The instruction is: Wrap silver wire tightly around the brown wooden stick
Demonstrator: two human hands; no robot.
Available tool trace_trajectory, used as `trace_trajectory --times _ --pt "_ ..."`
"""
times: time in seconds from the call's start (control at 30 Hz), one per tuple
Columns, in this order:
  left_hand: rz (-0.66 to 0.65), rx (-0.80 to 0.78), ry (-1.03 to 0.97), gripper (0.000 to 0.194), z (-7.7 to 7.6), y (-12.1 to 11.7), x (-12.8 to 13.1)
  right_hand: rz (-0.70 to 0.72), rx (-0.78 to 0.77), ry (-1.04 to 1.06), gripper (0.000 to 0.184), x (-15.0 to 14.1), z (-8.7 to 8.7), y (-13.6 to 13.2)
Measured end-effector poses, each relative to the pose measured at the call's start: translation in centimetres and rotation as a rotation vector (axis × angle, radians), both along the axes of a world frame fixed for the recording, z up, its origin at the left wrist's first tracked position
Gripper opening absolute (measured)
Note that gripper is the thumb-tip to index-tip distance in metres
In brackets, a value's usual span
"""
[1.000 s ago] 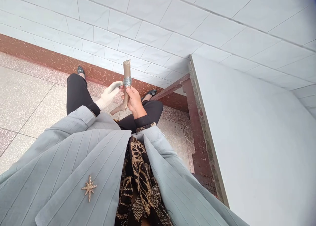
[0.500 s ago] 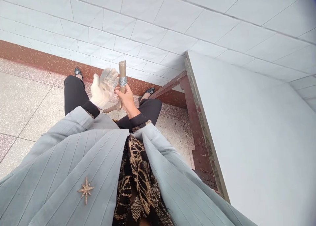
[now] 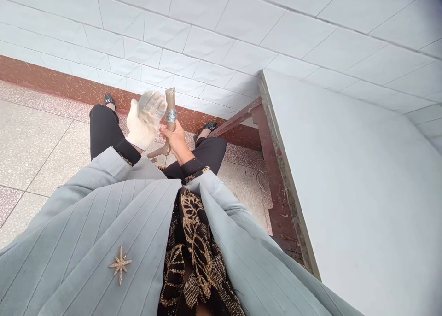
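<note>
My left hand (image 3: pixel 145 120) wears a white knitted glove with a greyish coating on the fingers. It is open, palm turned up, its fingers stretched out close beside a brown branch (image 3: pixel 168 137). Around the bare wrapped fingers of my right hand (image 3: pixel 177 141) I see the branch held nearly upright. A coil of silver wire (image 3: pixel 171 115) is wound round it above my grip. Lower down, the branch bends or forks to the left below my hands. Whether the glove touches the wood, I cannot tell.
At the right stands a table with a pale top (image 3: pixel 362 178) and a reddish-brown frame (image 3: pixel 272 168). A white tiled wall (image 3: pixel 203 44) rises ahead, above a red-brown skirting (image 3: pixel 62 81). A thin cable (image 3: pixel 260 180) lies on the speckled floor (image 3: pixel 44 136) under the table.
The branch's top has dipped slightly and shifted a little left. My gloved left hand has tilted, its fingers a bit more bent. My right hand keeps its grip.
</note>
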State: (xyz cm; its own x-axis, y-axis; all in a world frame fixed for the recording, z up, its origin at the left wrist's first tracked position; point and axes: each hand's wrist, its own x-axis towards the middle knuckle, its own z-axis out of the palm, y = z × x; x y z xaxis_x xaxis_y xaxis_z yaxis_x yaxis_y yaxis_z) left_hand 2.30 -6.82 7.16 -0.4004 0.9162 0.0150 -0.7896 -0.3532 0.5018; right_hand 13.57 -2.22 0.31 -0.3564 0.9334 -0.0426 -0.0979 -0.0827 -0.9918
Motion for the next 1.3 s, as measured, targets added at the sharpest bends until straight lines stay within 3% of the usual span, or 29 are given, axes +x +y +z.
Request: trace_trajectory --times 0.1,0.2,0.37,0.43,0.67,0.93,1.17,1.3 --pt "-0.006 0.047 0.101 0.05 -0.7 0.7 -1.6 0.013 0.037 0.025 0.044 0.4 -0.3 -0.1" --pt "0.002 0.015 0.279 0.039 -2.7 1.1 -2.6 0.037 0.086 0.017 0.046 0.8 0.1 0.2" --pt "-0.381 -0.138 0.607 0.049 -5.0 0.8 -1.5 0.038 0.13 -0.093 0.042 1.7 1.7 1.7" --pt "-0.439 -0.157 0.634 0.05 -5.1 0.5 -1.1 0.05 0.135 -0.113 0.041 2.1 2.2 2.3" --pt "-0.257 -0.161 0.975 0.022 -4.9 0.1 -1.8 0.1 0.067 -0.013 0.05 3.7 3.5 3.2" --pt "-0.08 -0.363 1.457 0.028 -5.1 -0.3 -3.6 0.263 0.006 -0.009 0.061 6.2 6.4 3.1" --pt "-0.173 -0.367 1.751 0.032 -4.5 -0.9 -4.2 0.27 0.05 -0.042 0.057 7.3 6.9 4.3" --pt "-0.199 -0.358 1.959 0.036 -3.6 -1.2 -4.0 0.225 0.101 -0.258 0.047 7.6 6.0 5.9"
